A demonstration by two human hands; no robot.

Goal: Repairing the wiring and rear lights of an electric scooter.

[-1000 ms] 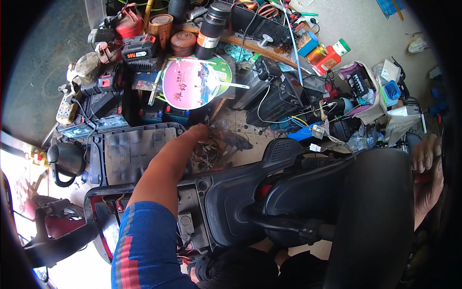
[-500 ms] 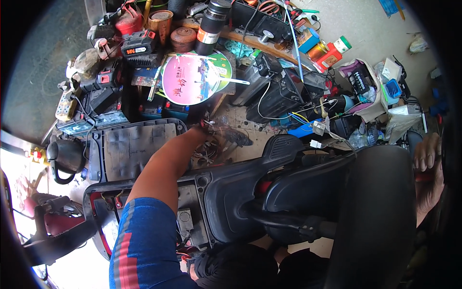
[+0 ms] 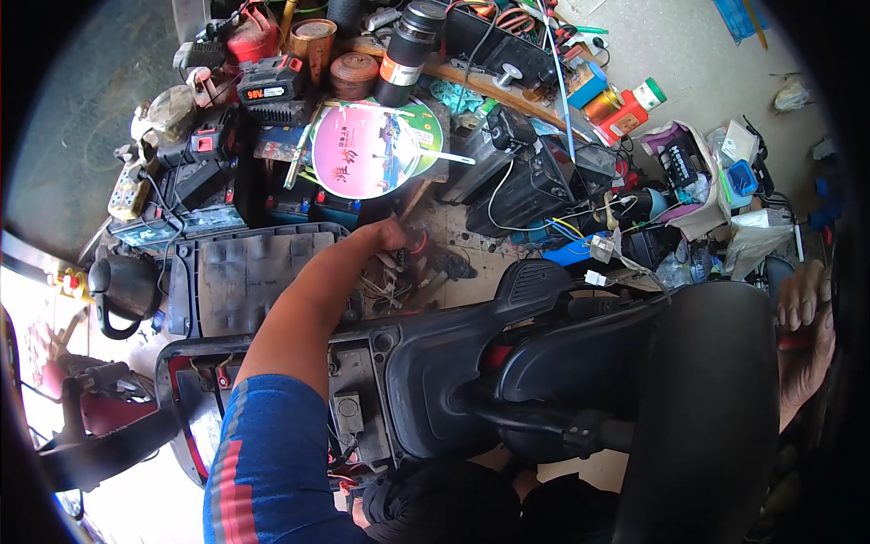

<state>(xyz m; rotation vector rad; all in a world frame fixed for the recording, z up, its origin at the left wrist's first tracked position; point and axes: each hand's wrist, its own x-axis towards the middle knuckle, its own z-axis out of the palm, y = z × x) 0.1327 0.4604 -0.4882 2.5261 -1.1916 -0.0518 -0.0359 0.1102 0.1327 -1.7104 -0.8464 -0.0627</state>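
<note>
My left hand reaches beyond the scooter body, its fingers closed on something small, dark and red that I cannot make out, above tangled wires on the floor. My right hand grips a red and black handle at the far right, beside a large black padded part. The scooter's open compartment shows wires, red connectors and a grey box below my left arm. A removed black cover panel lies just behind the scooter.
Batteries, a round pink fan, a black thermos and assorted cans crowd the back. Black cases and a bag are at the right. A kettle and power strip are at the left.
My left hand has moved slightly up and right, and something red now shows at its fingers. My right hand remains on the handle.
</note>
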